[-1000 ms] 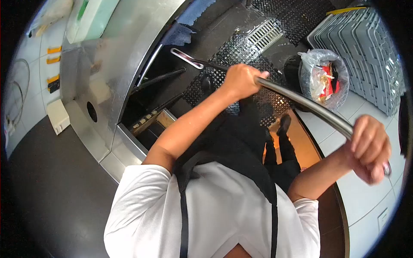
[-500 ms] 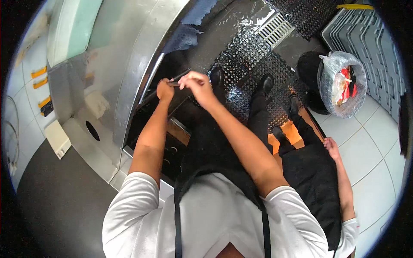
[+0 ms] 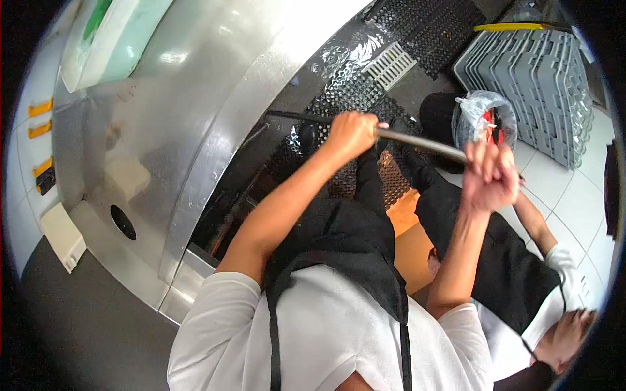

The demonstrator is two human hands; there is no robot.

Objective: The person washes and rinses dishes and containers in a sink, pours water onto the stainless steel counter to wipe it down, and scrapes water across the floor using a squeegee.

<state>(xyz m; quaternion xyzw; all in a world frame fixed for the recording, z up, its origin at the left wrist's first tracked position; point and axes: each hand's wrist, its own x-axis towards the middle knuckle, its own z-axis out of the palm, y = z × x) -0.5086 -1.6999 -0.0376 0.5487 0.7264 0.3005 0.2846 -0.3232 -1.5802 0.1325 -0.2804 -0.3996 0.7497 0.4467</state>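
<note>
A long pole [image 3: 424, 143], grey metal along its right part and dark toward its left end, crosses in front of me. My left hand [image 3: 354, 135] is closed around its middle. At the right end, my right hand [image 3: 490, 177] has its fingers curled round the pole; the palm side faces me. The pole's left end runs low beside the edge of the steel counter [image 3: 189, 117], and its tip cannot be made out.
Close on my right stands another person in a black apron [image 3: 482, 260]. Beyond are a lined bin [image 3: 469, 124] and grey stacked crates [image 3: 521, 85]. Black perforated mats [image 3: 417, 32] and a drain grate [image 3: 390, 65] lie on the wet floor. Cardboard [image 3: 411, 254] lies between us.
Both hands have moved right, the right hand farthest, spreading apart along the pole. More of the pole now shows. The other person has leaned over, and the view has shifted.
</note>
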